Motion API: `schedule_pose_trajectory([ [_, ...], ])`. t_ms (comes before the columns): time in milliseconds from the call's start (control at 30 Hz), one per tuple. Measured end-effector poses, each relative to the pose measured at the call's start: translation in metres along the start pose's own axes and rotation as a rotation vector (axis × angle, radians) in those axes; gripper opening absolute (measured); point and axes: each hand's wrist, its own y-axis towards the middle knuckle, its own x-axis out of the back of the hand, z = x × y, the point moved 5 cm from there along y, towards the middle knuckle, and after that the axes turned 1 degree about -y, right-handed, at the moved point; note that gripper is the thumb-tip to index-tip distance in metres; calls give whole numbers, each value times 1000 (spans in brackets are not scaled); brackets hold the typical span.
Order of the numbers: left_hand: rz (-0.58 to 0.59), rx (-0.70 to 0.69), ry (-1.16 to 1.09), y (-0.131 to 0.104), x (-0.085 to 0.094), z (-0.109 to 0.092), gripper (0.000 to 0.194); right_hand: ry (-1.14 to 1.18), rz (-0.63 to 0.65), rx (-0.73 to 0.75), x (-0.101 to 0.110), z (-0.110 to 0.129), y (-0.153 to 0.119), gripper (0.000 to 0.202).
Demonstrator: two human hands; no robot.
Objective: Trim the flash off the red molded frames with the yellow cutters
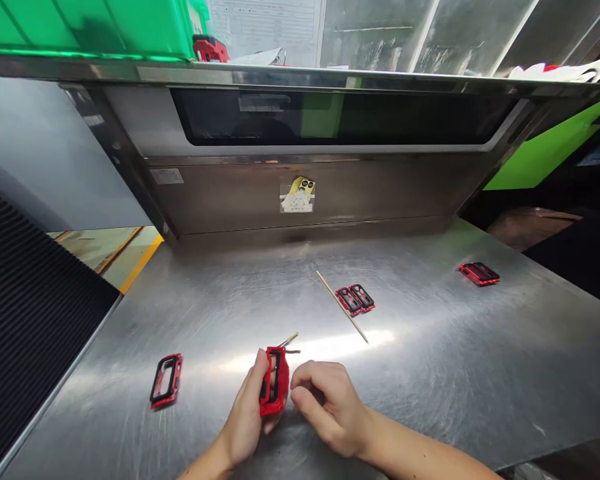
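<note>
My left hand [249,410] is closed around a red and black frame part [281,383], held upright above the metal table, with fingertips showing behind and below it. Just right of this part is my right hand [330,407], its fingers curled and the thumb near the index finger; whatever they may pinch is too small to make out. Beyond the held part, a thin tool with a yellowish tip [291,339] is partly hidden. A thin wooden stick [353,321] lies beside a pair of small red and black frames [355,299].
Another red and black frame [166,381] lies on the metal table [220,287] at the left, and one more [480,273] at the far right. Overhead, a shelf edge [280,78] carries a green bin [85,27]. A yellow item in a bag [298,195] hangs on the back panel.
</note>
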Motion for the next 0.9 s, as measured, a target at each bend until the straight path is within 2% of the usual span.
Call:
schedule_pose_trajectory([
  [133, -23, -17, 94, 0, 2, 0, 60, 37, 77, -161, -6, -10, -3, 38],
  [200, -77, -93, 220, -1, 4, -3, 59, 79, 113, -281, -10, -18, -3, 39],
  [300, -96, -318, 456, -5, 3, -13, 56, 247, 99, -521, -13, -32, -4, 42],
  [433, -33, -763, 853, -15, -7, -28, 74, 553, 106, -810, -18, -46, -6, 39],
  [533, -40, -1026, 1178, -22, -15, -32, 57, 623, 150, -856, -19, -48, -3, 34],
  [633, -107, -1130, 1260, -24, -15, -36, 41, 647, 191, -862, -18, -48, -1, 33],
  [700, -171, -1122, 1193, -24, -11, -40, 35, 621, 201, -849, -16, -49, 0, 37],
  [733, -192, -1075, 1127, -22, -8, -42, 31, 595, 197, -838, -15, -50, 1, 39],
  [800, -207, -871, 936, -16, -1, -43, 24, 516, 157, -806, -11, -52, 2, 41],
  [900, -230, -493, 524, -4, 9, -38, 33, 301, 24, -701, 1, -54, 4, 27],
])
